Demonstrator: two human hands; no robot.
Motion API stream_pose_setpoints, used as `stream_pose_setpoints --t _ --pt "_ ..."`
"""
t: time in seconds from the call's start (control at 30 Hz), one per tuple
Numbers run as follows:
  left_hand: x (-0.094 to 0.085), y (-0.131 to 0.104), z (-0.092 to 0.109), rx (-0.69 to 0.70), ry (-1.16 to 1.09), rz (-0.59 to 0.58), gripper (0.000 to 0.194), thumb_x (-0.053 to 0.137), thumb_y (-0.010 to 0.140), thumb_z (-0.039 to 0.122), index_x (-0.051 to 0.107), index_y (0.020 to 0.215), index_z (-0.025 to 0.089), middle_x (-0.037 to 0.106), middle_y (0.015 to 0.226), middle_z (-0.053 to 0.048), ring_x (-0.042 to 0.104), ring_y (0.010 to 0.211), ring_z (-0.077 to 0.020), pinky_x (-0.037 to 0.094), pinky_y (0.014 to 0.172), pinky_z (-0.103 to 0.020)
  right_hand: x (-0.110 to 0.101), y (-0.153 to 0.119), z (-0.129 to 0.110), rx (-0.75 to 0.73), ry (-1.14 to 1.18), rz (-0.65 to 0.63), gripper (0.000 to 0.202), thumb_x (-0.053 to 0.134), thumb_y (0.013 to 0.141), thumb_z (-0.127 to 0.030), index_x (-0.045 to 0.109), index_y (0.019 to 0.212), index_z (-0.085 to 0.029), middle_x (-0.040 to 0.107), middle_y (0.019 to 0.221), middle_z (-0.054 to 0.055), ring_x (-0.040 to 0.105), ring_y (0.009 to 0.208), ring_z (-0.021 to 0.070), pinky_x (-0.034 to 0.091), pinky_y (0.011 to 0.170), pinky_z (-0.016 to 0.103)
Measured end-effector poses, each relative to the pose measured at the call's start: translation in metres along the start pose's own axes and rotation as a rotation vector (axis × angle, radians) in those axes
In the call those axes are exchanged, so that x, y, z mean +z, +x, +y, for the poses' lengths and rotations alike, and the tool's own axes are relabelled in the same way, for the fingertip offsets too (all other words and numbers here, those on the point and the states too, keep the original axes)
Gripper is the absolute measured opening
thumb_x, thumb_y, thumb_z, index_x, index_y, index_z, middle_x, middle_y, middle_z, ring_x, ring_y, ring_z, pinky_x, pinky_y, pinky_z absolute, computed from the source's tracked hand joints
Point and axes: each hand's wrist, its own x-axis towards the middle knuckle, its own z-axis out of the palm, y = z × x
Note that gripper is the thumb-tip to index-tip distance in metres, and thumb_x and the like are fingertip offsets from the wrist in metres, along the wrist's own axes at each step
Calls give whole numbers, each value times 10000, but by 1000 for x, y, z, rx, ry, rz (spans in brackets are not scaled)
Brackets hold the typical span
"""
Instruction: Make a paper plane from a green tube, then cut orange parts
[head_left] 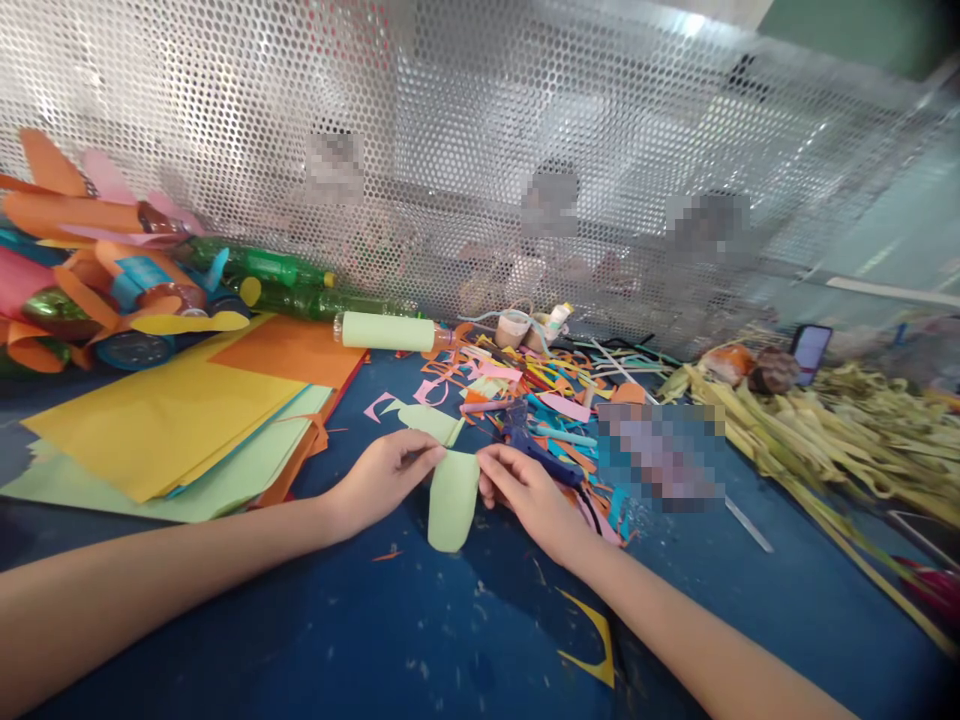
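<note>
Between my two hands is a pale green paper piece [453, 505] with a rounded lower end, hanging above the blue table. My left hand [386, 480] pinches its upper left corner. The upper right corner is pinched by my right hand [531, 492]. Just behind it lies another pale green paper piece [429, 422]. A blue tool, perhaps a glue gun [544, 455], rests behind my right hand among the paper scraps. Farther back, a bottle wrapped in pale green paper [388, 331] lies on its side.
Coloured sheets [165, 420] are stacked at left, below bottles with paper shapes [112, 270]. Paper scraps [570, 385] lie behind my hands, dried leaves [840, 430] at right. A yellow offcut [600, 645] lies near the front. A perforated metal screen [465, 130] stands behind.
</note>
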Motion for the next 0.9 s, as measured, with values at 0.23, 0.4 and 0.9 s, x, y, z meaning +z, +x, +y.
stream_pose_setpoints --t 0.23,0.4,0.9 --pt "-1 0 -2 40 68 1 323 391 868 337 541 637 167 546 665 -3 497 645 -141 369 603 -241 -2 -2 0 -93 -304 103 240 449 866 -394 584 858 -195 590 765 29 557 700 160 453 628 271" --pt "-2 1 -3 -59 -156 33 336 386 861 371 532 638 164 528 615 6 493 598 -133 392 600 -249 -12 -4 -11 -174 -444 229 205 452 865 -365 581 887 -208 613 843 43 572 724 178 446 625 275" --pt "-3 2 -8 -96 -308 96 335 378 861 406 547 706 160 538 656 -7 505 630 -139 414 610 -249 -17 4 3 -439 -1178 292 174 464 865 -235 626 919 -200 601 765 63 520 760 217 404 727 355"
